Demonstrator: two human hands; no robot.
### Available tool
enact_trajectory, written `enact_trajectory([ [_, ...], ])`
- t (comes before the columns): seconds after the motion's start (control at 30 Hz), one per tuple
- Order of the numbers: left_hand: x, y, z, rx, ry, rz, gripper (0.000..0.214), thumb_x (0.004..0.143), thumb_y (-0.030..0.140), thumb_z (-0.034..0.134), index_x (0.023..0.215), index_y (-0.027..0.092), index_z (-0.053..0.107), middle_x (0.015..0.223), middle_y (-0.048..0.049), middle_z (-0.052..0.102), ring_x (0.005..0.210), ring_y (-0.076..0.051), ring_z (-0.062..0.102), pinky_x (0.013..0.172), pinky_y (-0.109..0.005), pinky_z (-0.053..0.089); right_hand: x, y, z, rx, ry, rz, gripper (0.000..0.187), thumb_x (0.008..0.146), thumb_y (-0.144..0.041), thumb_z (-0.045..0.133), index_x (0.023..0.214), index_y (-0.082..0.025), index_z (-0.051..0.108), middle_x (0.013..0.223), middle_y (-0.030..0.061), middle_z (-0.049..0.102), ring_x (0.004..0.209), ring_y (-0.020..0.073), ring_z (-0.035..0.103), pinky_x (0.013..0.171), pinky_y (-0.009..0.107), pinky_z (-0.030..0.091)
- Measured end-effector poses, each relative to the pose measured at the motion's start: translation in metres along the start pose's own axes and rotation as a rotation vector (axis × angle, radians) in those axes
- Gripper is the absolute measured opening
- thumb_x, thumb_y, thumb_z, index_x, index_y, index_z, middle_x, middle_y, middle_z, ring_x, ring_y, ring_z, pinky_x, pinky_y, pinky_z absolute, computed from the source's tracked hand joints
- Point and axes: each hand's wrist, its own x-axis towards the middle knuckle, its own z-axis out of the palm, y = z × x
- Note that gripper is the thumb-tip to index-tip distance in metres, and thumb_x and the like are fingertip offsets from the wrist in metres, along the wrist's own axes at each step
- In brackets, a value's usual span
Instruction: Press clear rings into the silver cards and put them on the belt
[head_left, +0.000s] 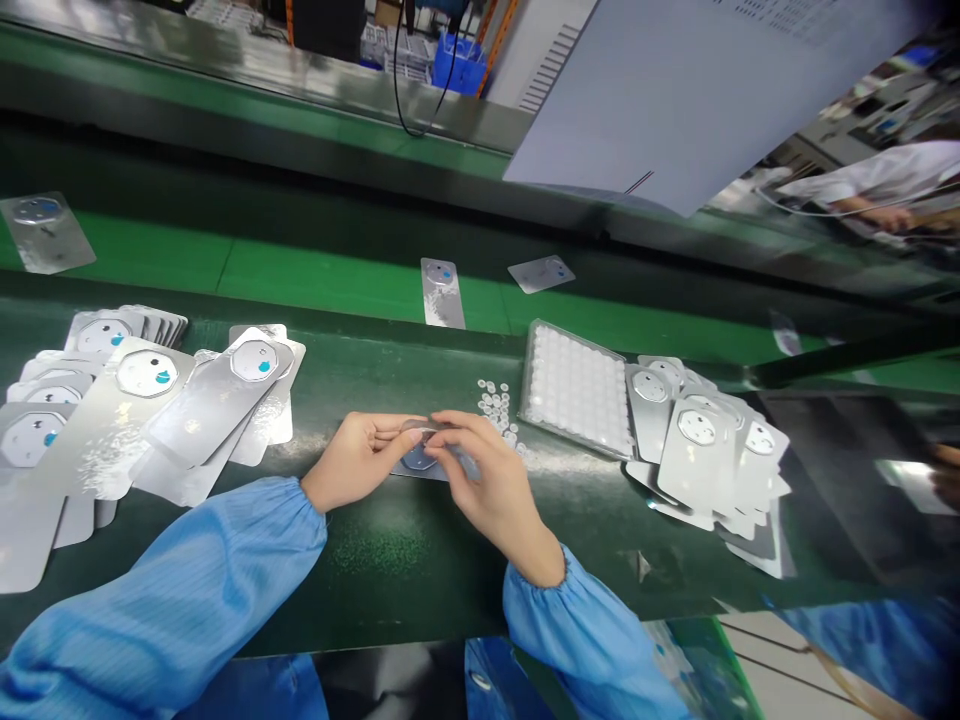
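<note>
My left hand and my right hand meet in front of me, fingertips pinched together. Between them is a small, thin, greyish piece with a curved edge; its kind is hard to tell. Just below the fingers, a silver card with a round dark window lies on the green bench, partly covered by my right hand. Several small clear round pieces are scattered just beyond my right hand. Beside them stands a clear tray filled with rows of white round pieces.
Silver cards with round windows are piled on the left, and another pile lies right of the tray. A few single cards rest on the bright green strip behind. A paper sheet hangs above. Another person's hand shows far right.
</note>
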Motion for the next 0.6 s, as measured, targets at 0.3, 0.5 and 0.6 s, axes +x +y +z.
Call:
enact_trajectory([
  [0.3,-0.002,0.001,-0.002,0.313,0.028,0.117,0.026,0.104,0.033,0.055,0.122,0.019,0.067,0.093,-0.0036,0.077,0.081,-0.017,0.071,0.069,-0.026,0.053,0.009,-0.001,-0.024,0.311,-0.119,0.465,0.02,0.089,-0.039,0.074,0.081,-0.021,0.078,0.079,0.0044,0.073,0.07,0.0194,0.061,0.064,0.032,0.047],
  [0.5,-0.001,0.011,-0.009,0.598,-0.079,0.254,0.025,0.105,0.024,0.049,0.11,0.02,0.073,0.109,-0.0037,0.078,0.101,-0.019,0.072,0.09,-0.03,0.052,-0.001,-0.004,-0.017,0.585,-0.256,0.697,0.032,0.078,-0.051,0.083,0.083,-0.019,0.08,0.067,0.0032,0.07,0.057,0.0154,0.056,0.055,0.029,0.044],
  [0.6,-0.002,0.014,-0.009,0.627,-0.129,0.284,0.023,0.1,0.019,0.054,0.11,0.02,0.074,0.113,-0.0048,0.078,0.106,-0.02,0.072,0.094,-0.031,0.053,-0.006,-0.003,-0.011,0.681,-0.21,0.768,0.036,0.074,-0.053,0.086,0.081,-0.018,0.08,0.059,0.0001,0.063,0.052,0.0123,0.05,0.052,0.027,0.04],
])
